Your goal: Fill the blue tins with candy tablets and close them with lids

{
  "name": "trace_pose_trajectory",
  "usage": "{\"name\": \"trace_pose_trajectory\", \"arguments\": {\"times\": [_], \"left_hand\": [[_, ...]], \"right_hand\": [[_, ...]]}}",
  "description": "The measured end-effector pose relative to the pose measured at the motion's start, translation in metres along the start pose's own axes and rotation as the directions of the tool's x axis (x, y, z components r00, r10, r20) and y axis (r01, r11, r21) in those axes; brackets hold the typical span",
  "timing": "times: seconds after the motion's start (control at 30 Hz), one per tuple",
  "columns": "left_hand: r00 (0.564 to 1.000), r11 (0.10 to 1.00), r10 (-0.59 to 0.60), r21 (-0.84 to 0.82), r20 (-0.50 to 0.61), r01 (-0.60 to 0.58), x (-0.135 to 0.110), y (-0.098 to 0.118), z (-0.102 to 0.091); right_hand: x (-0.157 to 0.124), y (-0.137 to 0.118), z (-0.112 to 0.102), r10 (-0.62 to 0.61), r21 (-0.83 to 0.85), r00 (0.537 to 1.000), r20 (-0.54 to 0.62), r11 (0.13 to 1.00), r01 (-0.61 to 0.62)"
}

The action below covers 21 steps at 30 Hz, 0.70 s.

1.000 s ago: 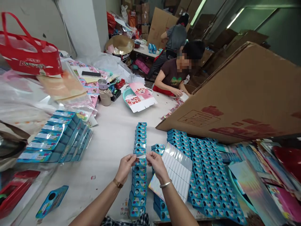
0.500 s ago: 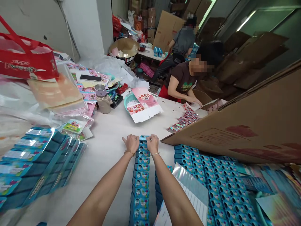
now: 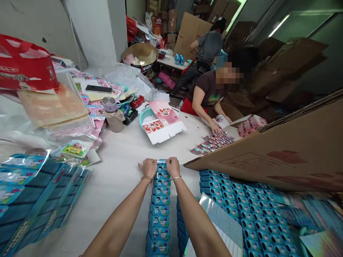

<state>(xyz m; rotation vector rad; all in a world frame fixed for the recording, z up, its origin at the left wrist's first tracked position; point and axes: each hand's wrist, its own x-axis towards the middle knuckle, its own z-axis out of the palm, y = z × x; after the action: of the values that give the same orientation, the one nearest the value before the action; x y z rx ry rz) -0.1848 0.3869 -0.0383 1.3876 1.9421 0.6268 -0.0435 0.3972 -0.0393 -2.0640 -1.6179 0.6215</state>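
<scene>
A long row of small blue printed boxes (image 3: 160, 210) runs away from me down the white table, each with a dark round opening or picture on top. At its far end, my left hand (image 3: 150, 168) and my right hand (image 3: 173, 167) grip the last small blue box (image 3: 161, 161) from either side, fingers curled in. Its lower part is hidden between the hands. Under my right forearm lies a shiny silver-and-white sheet (image 3: 219, 225), partly covering another row of blue boxes (image 3: 181, 217).
Many blue boxes (image 3: 249, 217) stand at right below a large cardboard carton (image 3: 294, 153). Plastic-wrapped blue boxes (image 3: 40, 203) lie left. Farther back are a flask (image 3: 114, 116), a teal basin (image 3: 144, 116) under pink card, and a co-worker (image 3: 207, 89) beside pink packets (image 3: 214, 141).
Both hands stay closed on the far end of the row. My view has shifted slightly. The seated co-worker's hands have moved apart, one now over the pink packets.
</scene>
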Motion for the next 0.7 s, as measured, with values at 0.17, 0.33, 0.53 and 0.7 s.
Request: {"name": "trace_pose_trajectory", "arguments": {"times": [0.17, 0.33, 0.53, 0.7], "left_hand": [[0.996, 0.994, -0.075, -0.075, 0.048, 0.078, 0.005, -0.007, 0.011], [0.975, 0.964, -0.194, -0.165, 0.107, 0.209, 0.008, -0.014, 0.025], [0.951, 0.910, -0.282, -0.278, 0.125, 0.306, 0.021, -0.024, 0.037], [0.949, 0.896, -0.316, -0.326, 0.012, 0.302, 0.009, -0.025, 0.006]], "right_hand": [[-0.001, 0.004, 0.008, -0.034, -0.030, 0.999, -0.013, 0.999, 0.034], [-0.009, 0.008, 0.017, -0.150, -0.064, 0.982, -0.114, 0.988, 0.143], [-0.005, 0.013, 0.026, -0.112, 0.080, 0.977, -0.184, 0.989, 0.128], [-0.009, 0.023, 0.001, -0.044, 0.210, 0.975, -0.217, 0.974, 0.090]]}}
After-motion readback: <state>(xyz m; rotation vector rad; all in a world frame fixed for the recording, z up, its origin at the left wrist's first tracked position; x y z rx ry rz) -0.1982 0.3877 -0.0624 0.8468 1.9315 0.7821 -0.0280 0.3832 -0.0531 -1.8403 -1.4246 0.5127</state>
